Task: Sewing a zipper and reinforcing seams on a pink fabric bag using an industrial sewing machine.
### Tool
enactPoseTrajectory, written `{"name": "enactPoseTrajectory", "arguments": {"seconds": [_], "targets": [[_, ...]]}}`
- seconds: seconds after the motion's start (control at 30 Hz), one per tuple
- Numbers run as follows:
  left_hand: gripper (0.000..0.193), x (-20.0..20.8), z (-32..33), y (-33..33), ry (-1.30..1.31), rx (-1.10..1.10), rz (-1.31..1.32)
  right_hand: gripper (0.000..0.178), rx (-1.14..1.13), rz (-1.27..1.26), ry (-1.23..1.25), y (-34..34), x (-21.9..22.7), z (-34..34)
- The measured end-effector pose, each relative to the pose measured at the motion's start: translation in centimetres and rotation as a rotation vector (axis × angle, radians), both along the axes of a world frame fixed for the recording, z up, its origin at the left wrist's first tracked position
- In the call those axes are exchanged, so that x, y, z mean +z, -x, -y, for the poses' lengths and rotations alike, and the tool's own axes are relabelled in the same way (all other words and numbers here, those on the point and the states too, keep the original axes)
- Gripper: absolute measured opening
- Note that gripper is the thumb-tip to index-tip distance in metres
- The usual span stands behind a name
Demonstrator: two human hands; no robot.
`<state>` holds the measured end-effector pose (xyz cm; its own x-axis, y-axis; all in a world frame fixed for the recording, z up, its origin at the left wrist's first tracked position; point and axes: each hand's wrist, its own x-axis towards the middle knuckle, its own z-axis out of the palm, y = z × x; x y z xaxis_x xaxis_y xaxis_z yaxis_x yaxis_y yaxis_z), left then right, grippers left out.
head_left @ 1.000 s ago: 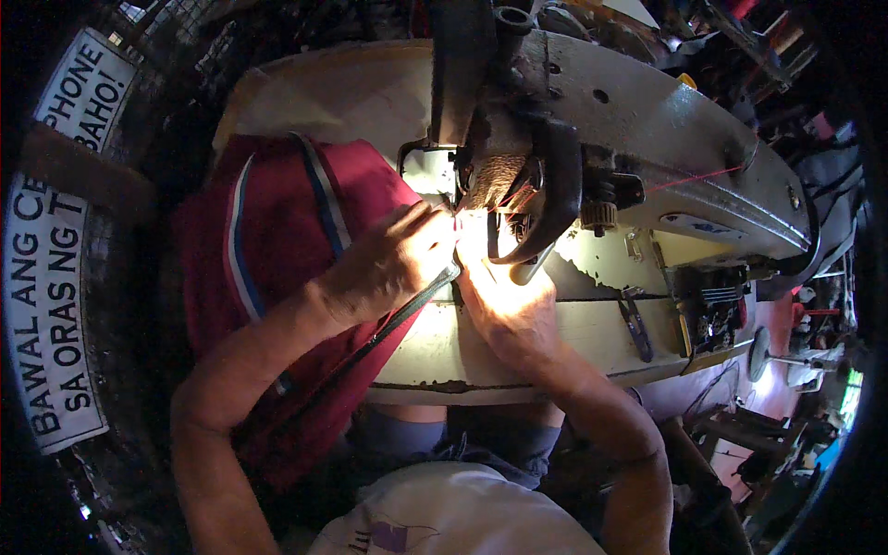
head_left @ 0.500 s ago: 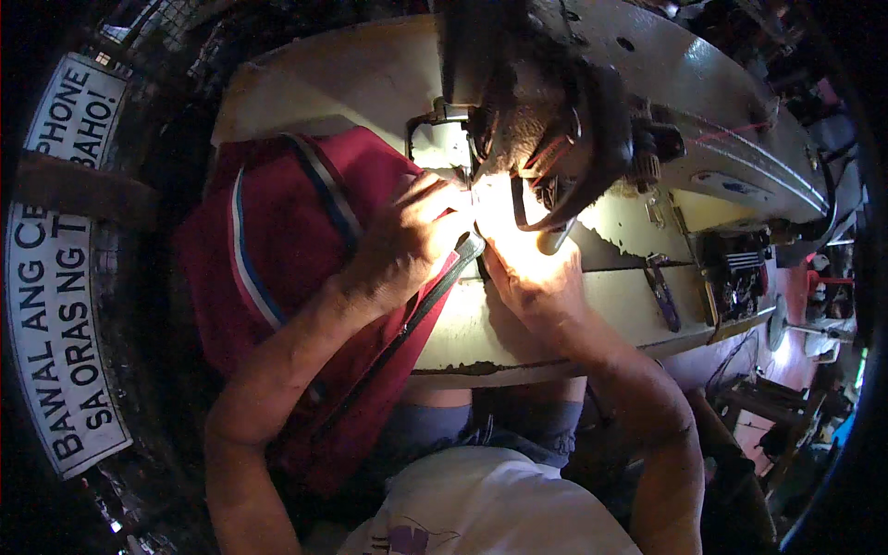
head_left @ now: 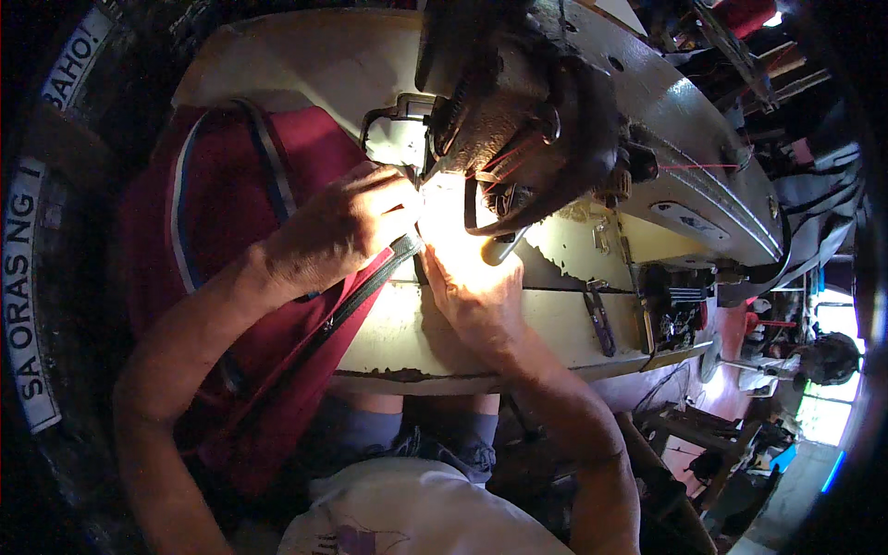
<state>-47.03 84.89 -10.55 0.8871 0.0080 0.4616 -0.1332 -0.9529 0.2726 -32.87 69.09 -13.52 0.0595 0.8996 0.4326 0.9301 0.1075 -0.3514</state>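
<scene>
The person sits at a sewing machine (head_left: 555,120) that stands on a pale worktop (head_left: 277,65). Both forearms come from the lower edge and meet under the head of the machine, where a strong lamp light falls.

The left hand (head_left: 338,231) lies on a dark red cloth (head_left: 231,176) with a blue and white stripe. Its back faces up, the wrist is a little bent, and the fingers (head_left: 393,199) are curled and closed on the edge of the cloth, near the needle area. The cloth covers the left part of the worktop and hangs down over the front edge to the person's lap.

A dark strap (head_left: 370,277) runs along the edge of the cloth, from below the left hand diagonally down to the lap.

The right hand (head_left: 476,296) rests flat on the worktop just right of the strap, palm down, pointing to the bright spot under the machine. Its fingers reach into the glare, so it is not possible to tell if they press or pinch something there.

The two hands are just beside each other, with the strap between them. A small dark tool (head_left: 599,319) lies on the worktop to the right, apart from the hands.
</scene>
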Motion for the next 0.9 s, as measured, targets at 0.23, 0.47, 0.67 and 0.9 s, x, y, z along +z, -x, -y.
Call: {"name": "enactPoseTrajectory", "arguments": {"seconds": [0.23,0.47,0.67,0.9], "targets": [[0.015,0.1,0.3,-0.1,-0.031,0.012,-0.021,0.025,-0.034,0.054,-0.011,0.0,0.4,-0.6],[0.016,-0.3,-0.3,-0.4,0.037,0.054,0.020,0.020,-0.055,0.146,0.055,0.3,0.6,-0.5],[0.018,-0.5,-0.5,-0.5,0.054,0.053,0.029,0.019,-0.125,-0.187,0.152,-4.1,5.6,6.8],[0.017,-0.2,-0.3,-0.7,0.030,0.119,0.073,0.043,-0.948,0.523,-0.088,-22.8,17.0,17.6]]}}
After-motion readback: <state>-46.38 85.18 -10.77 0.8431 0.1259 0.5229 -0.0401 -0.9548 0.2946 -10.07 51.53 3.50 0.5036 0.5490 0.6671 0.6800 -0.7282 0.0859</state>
